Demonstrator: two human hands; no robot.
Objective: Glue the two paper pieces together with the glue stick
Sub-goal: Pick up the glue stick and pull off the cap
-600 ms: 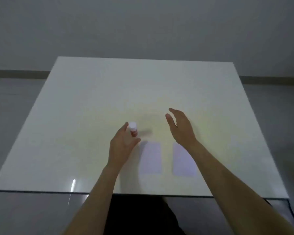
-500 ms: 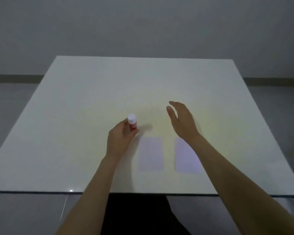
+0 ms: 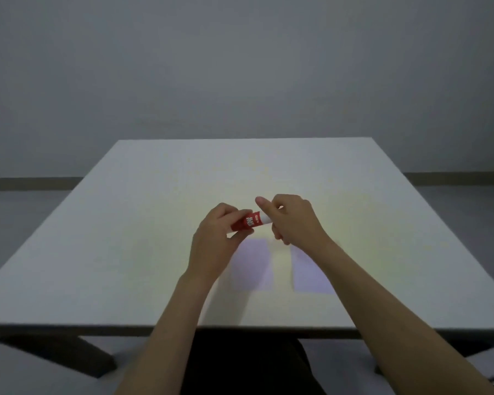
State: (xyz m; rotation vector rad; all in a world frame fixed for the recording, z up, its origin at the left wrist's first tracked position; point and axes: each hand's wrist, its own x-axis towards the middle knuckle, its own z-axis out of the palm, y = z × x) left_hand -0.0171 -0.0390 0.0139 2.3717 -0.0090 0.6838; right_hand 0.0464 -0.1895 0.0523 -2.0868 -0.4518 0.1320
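We open the glue stick [image 3: 247, 222].
Left hand [image 3: 216, 240] grips the body; right hand [image 3: 290, 220] grips the cap: pull straight.

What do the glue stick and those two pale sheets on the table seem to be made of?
The glue stick looks like smooth plastic: a glossy red printed barrel with a white end, held by the left hand and the right hand. The two sheets look like thin matte paper, pale lilac, lying flat.

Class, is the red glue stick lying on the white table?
No: both the left hand and right hand hold the red glue stick above it.
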